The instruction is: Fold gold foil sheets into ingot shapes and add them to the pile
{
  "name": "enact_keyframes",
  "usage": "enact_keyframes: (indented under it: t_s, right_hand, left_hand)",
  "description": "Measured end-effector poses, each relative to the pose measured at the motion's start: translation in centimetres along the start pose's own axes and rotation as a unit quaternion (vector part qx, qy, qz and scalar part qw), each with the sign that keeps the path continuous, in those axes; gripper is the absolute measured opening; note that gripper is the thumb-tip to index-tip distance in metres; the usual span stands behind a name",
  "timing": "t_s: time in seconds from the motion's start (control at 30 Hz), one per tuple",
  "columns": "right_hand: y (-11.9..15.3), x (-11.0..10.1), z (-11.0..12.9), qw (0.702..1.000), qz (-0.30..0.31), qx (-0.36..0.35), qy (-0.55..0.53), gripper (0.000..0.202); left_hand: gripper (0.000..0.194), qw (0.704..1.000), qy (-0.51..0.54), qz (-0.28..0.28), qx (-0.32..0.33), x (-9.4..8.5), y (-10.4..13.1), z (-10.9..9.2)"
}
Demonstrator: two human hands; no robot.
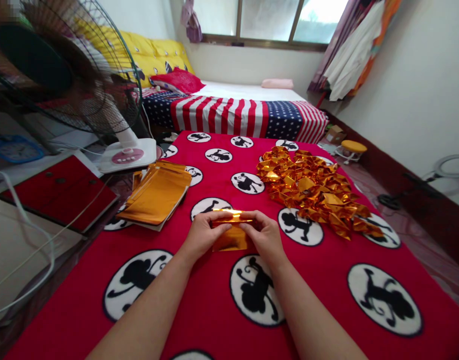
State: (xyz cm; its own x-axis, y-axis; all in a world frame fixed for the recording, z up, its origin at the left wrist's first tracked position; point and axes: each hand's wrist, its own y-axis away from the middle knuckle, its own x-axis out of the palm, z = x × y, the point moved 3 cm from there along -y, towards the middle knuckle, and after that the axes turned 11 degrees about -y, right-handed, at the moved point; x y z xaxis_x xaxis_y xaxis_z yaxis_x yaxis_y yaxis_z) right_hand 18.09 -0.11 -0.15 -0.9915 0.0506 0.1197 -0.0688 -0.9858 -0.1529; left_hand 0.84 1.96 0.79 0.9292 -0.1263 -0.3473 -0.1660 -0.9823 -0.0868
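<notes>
1. Gold sheet (231, 240): on the near middle of the spread, between the two hands; its far edge shows a bright band, apparently bent over, with a flat panel hanging or lying toward the wearer; whether it rests on the cloth or is held just above, cannot tell
2. Left hand (203, 229): fingers narrow, pinching the sheet's left end; thumb on the near face, index finger along the far edge
3. Right hand (266, 231): mirror of the left, narrow pinch on the right end, thumb tips near each other but apart
4. Step in hand, my reading: a fold being formed or pressed along the far edge, both hands sharing the work
5. Next move, as I judge it, calls for matched pressure from both thumbs and a straight crease, with the ends kept level; thin foil could skew or slip
6. To the left: stack of flat gold sheets (157, 192), edges uneven
7. To the right, farther off: heap of folded gold pieces (312, 185), loosely massed
8. Beneath these: red cloth (199, 305) with monkey figures in white rounds
9. Beyond the cloth: bed (229, 115) with striped and starred cover
</notes>
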Motion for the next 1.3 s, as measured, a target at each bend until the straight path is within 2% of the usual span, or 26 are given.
enact_keyframes:
  t_s: [0.1, 0.3, 0.53, 0.67, 0.73, 0.9, 1.0, 1.13, 1.3]
  right_hand:
    - [-0.1, -0.1, -0.2, 1.000, -0.002, -0.010, -0.005, 0.008]
    - [-0.3, -0.3, 0.0, 0.998, 0.006, -0.060, 0.011, 0.010]
    - [-0.4, -0.7, -0.3, 0.999, -0.029, -0.039, 0.009, 0.009]
    - [-0.4, -0.7, -0.2, 0.999, -0.027, -0.039, 0.004, 0.009]
    - [-0.4, -0.7, -0.1, 0.998, -0.019, -0.052, 0.004, 0.008]
    - [-0.4, -0.6, 0.2, 0.997, 0.000, -0.072, -0.001, 0.009]
    - [-0.4, -0.6, 0.3, 0.997, 0.008, -0.081, -0.013, 0.009]
    - [-0.4, -0.5, 0.2, 0.998, 0.008, -0.065, -0.013, 0.008]
    - [-0.3, -0.5, -0.3, 0.998, -0.031, 0.009, -0.058, 0.017]
  left_hand:
    - [0.025, 1.000, 0.000, 0.001, 0.012, 0.2, 0.0, 0.1]
    - [0.018, 0.998, -0.044, -0.035, 0.036, -0.1, 0.0, 0.2]
    - [0.015, 0.993, -0.063, -0.082, 0.058, -0.8, -0.3, 0.4]
    - [0.014, 0.988, -0.071, -0.113, 0.074, -1.2, -0.4, 0.5]
    - [0.015, 0.990, -0.060, -0.107, 0.067, -1.3, -0.4, 0.6]
    - [0.020, 0.999, 0.016, -0.016, 0.027, -1.1, -0.2, 0.4]
    - [0.021, 0.998, 0.059, 0.011, 0.013, -0.9, -0.1, 0.2]
    - [0.020, 0.998, 0.058, 0.007, 0.017, -0.7, -0.1, 0.2]
    - [0.013, 0.998, 0.017, -0.022, 0.059, -1.0, -0.2, 0.1]
